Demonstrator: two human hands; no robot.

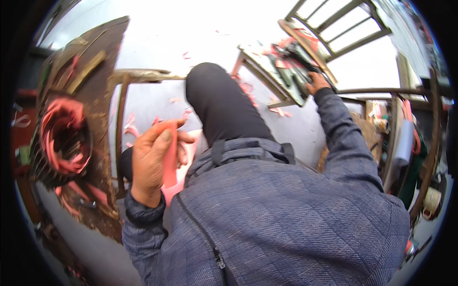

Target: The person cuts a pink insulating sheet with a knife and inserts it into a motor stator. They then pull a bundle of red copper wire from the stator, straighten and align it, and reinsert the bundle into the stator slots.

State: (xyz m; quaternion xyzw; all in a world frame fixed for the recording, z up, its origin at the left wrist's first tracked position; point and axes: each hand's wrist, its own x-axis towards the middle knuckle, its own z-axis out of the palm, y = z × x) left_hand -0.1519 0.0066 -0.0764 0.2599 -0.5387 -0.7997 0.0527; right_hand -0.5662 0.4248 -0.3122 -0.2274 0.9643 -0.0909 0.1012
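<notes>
My left hand is closed, with a flat pink strip pinched between thumb and fingers. Below it, a larger pink sheet lies beside my dark trousered leg. My right arm stretches out to a small low table at the far right. There my right hand has its fingers curled at the near end of a long dark tool. What exactly those fingers hold is too small and blurred to make out. Several dark-handled tools lie beside it on the table.
On the left stands a worn wooden bench with a round holder of coiled pink strips. Pink scraps litter the pale floor. A slatted metal frame stands at the far right; a rail with hanging rolls runs along the right side.
</notes>
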